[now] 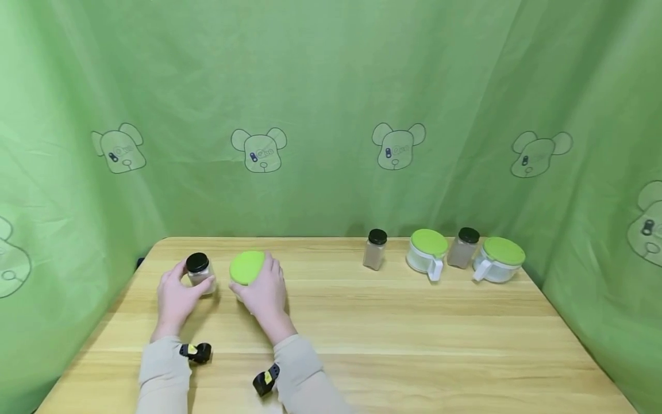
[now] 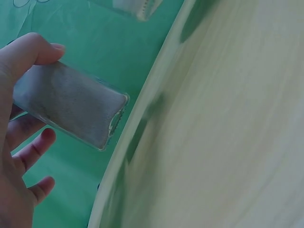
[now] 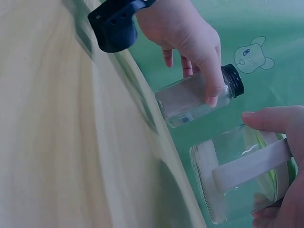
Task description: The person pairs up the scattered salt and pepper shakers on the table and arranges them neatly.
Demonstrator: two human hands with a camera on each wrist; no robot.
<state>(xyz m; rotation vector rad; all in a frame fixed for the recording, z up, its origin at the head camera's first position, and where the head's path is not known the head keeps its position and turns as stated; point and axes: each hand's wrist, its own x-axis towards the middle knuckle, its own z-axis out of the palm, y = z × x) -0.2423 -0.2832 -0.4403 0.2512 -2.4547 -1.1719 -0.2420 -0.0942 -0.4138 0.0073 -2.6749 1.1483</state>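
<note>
In the head view my left hand grips a small clear spice jar with a black cap, at the table's far left. My right hand wraps around a clear canister with a green lid right beside it. The left wrist view shows the jar, filled with pale powder, held between thumb and fingers. The right wrist view shows the canister with its white handle, my right thumb on its side, and my left hand on the capped jar.
Along the back right of the wooden table stand two more black-capped spice jars and two green-lidded canisters with white handles. Green cloth hangs behind and on both sides.
</note>
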